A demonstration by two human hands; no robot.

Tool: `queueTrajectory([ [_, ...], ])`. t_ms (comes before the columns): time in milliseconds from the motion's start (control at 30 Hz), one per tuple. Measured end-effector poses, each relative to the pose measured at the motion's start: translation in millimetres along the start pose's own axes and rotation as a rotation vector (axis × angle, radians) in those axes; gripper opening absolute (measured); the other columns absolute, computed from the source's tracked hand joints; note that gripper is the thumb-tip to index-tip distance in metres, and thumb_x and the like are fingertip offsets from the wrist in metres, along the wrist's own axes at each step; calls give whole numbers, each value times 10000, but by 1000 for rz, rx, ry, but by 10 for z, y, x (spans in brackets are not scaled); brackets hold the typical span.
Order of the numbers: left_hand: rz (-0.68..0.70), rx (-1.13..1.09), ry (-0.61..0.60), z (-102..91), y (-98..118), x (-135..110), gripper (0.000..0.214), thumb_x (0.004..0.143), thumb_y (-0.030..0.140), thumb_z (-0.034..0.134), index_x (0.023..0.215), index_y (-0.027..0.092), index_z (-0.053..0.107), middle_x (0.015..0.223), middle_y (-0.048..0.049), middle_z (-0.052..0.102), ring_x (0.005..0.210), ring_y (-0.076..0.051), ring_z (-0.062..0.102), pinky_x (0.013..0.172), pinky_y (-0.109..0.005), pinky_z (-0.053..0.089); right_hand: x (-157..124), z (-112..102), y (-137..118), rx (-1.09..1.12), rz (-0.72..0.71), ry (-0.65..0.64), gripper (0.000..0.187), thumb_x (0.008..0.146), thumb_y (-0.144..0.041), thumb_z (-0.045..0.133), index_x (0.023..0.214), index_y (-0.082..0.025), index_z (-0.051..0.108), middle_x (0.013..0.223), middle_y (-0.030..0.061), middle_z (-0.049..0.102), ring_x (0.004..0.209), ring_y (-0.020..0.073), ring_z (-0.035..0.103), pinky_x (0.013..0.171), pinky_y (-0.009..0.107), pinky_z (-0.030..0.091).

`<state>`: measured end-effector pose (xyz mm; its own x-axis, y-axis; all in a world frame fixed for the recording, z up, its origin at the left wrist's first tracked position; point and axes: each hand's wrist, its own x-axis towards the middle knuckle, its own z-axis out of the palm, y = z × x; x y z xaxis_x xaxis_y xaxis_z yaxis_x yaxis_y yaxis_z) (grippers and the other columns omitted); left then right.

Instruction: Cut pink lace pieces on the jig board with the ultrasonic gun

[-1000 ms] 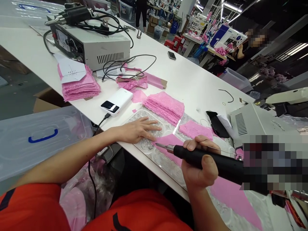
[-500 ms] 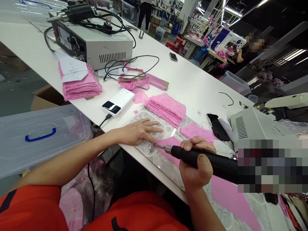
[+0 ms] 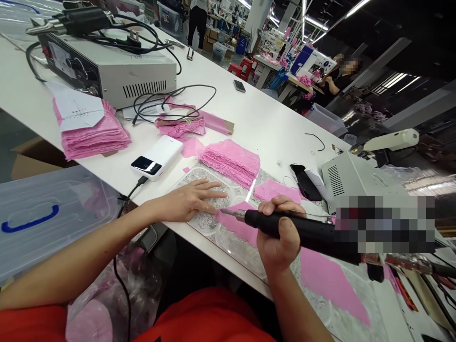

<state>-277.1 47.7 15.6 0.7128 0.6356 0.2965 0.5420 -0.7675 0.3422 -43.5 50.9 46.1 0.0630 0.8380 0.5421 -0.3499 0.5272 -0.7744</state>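
My left hand (image 3: 188, 202) lies flat with fingers spread on a clear lace-patterned template (image 3: 199, 221) at the table's near edge. My right hand (image 3: 278, 235) is wrapped round a black pen-shaped cutting tool (image 3: 285, 227). Its metal tip (image 3: 226, 212) touches the left end of a pink fabric piece (image 3: 237, 225) lying on the template, close to my left fingertips. A stack of pink lace pieces (image 3: 230, 161) rests just beyond the template.
On the white table (image 3: 270, 123) are a grey control box (image 3: 107, 76) with cables, another pink stack under a paper pattern (image 3: 89, 133), a white power bank (image 3: 156, 158), a phone (image 3: 302, 178) and a second white machine (image 3: 356, 180). A clear lidded bin (image 3: 42, 213) stands left. People work behind.
The view has shifted, so everything sits further left in the picture. The tool tip has crept a little left along the pink piece, closer to my left fingertips. My left hand stays flat.
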Motion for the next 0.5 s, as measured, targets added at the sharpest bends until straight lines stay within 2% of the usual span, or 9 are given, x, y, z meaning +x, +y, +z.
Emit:
queueTrajectory([
  [200, 5, 51, 17, 37, -11, -4, 696, 635, -94, 406, 1157, 268, 692, 1497, -16, 453, 1448, -277, 303, 1150, -507, 297, -9, 25, 52, -7, 8, -17, 89, 787, -235, 564, 870, -219, 591, 909, -10, 541, 698, 101, 555, 737, 333, 477],
  [500, 1, 61, -3, 13, 18, 8, 713, 612, -93, 402, 1156, 267, 692, 1501, -13, 445, 1454, -285, 290, 1144, -523, 301, -9, 26, 61, -25, 8, -32, 50, 780, -231, 579, 828, -222, 586, 885, -15, 547, 692, 103, 559, 731, 329, 488],
])
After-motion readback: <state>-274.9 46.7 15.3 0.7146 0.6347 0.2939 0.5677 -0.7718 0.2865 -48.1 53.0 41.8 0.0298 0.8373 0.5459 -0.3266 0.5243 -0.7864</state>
